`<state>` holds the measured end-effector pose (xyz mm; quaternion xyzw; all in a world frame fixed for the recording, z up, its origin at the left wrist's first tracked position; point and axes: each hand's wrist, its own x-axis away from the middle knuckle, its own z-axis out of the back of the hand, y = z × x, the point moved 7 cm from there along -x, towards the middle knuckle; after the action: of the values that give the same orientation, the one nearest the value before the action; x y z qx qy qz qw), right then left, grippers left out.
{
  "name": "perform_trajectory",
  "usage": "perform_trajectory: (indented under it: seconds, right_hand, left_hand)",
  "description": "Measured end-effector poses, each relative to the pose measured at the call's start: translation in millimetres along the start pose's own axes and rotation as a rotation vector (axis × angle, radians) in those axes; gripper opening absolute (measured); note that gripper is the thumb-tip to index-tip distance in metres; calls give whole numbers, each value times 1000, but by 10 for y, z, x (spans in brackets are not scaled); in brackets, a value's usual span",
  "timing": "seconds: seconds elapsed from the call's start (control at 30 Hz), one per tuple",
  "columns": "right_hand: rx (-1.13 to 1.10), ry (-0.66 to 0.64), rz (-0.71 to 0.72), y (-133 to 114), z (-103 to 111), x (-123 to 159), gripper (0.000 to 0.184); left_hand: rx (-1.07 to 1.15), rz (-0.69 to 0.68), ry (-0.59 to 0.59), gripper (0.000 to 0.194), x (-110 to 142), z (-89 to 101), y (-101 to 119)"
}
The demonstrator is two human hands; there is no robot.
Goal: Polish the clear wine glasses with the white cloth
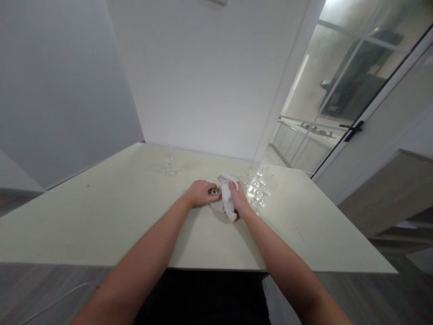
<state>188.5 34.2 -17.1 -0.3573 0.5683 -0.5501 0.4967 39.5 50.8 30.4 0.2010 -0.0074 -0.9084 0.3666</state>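
My left hand [200, 193] is closed around a small clear glass [215, 191], mostly hidden by the fingers and the cloth. A white cloth [228, 202] is bunched against the glass's right side, its lower end hanging toward the tabletop. My right hand [241, 200] grips that cloth, thumb on top. Just right of it stands a cluster of several clear stemmed glasses [257, 192]. Farther off on the left, a single clear stemmed glass [169, 164] stands apart from the others.
The pale table [111, 216] reaches back to a white wall [203, 81]. At the right is a glass-paned door [338, 95] with a black handle [353, 130]. A thin white cable [61, 299] lies on the floor at the lower left.
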Motion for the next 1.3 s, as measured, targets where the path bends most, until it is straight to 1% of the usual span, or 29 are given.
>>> perform_trajectory:
  seconds: [0.1,0.3,0.47,0.63,0.73,1.3]
  right_hand:
    - [-15,-3,5,2,0,-1,45]
    - [-33,-9,16,1,-6,6,44]
    - [33,-7,52,-55,-11,27,52]
    - [-13,-26,42,-22,-29,21,42]
    - [-23,-17,50,6,-28,0,39]
    - [7,-17,46,3,-9,-2,41]
  left_hand:
    - [-3,-1,7,48,2,9,8]
    - [4,2,12,45,3,18,16]
    - [35,-7,10,41,3,13,20]
    - [8,-1,25,45,7,15,9]
    - [-6,3,33,45,7,22,9]
    - [34,-9,35,43,1,5,0]
